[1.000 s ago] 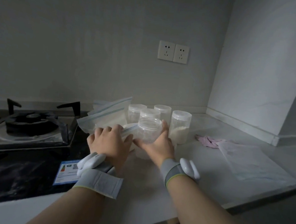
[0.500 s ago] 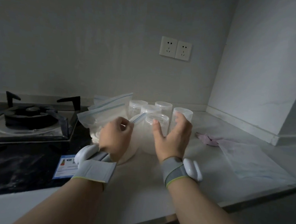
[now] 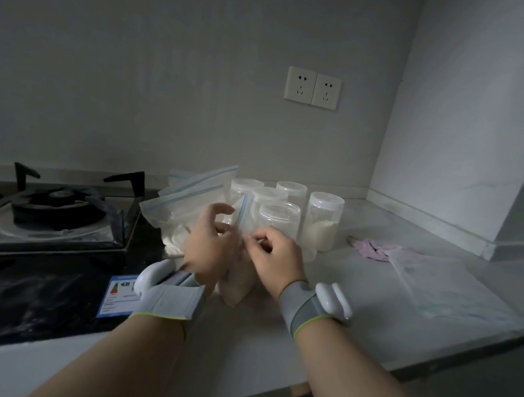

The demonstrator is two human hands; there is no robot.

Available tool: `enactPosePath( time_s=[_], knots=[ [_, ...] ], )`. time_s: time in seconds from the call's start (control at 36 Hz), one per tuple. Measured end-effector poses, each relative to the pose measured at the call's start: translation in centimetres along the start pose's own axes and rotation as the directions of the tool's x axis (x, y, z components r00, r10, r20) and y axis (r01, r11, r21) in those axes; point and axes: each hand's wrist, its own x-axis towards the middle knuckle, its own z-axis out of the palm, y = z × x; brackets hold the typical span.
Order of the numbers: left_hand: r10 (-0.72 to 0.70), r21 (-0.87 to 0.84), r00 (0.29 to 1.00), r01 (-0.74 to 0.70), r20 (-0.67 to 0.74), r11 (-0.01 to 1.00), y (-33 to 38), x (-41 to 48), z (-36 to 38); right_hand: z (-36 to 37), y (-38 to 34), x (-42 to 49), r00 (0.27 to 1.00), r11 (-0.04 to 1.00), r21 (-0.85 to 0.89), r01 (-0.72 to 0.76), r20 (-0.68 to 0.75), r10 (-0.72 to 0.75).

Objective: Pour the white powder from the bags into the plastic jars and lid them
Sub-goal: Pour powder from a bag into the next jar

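Both hands moved off jar onto bag [image 3: 233, 279]: left hand [image 3: 209, 247] and right hand [image 3: 276, 257] pinch its zip top. Limp, slippery; grip the seal.

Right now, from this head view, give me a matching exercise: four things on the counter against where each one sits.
Things:
1. pink cloth
2. gas burner
3. jar part-filled with powder
4. blue-edged label

Places:
A. left end of the counter, on the stove
B. right end of the jar cluster
C. on the dark stove glass, beside the left wrist
D. on the counter, right of the jars

Pairs: 1-D, 2-A, 3-B, 4-C
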Motion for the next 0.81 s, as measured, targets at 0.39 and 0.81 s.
enactPosePath(
  time_s=[0.39, 0.81],
  knots=[
    [0.090, 0.061, 0.996, -0.090, 0.005, 0.994, 0.2, 0.0, 0.5, -0.3, -0.2, 0.0, 0.999, 0.998, 0.055, 0.024, -0.041, -0.022],
    [0.054, 0.225, 0.999, -0.052, -0.004, 0.973, 0.3, 0.1, 0.2, -0.3, -0.1, 0.2, 0.994, 0.988, 0.131, 0.080, -0.085, -0.069]
  ],
)
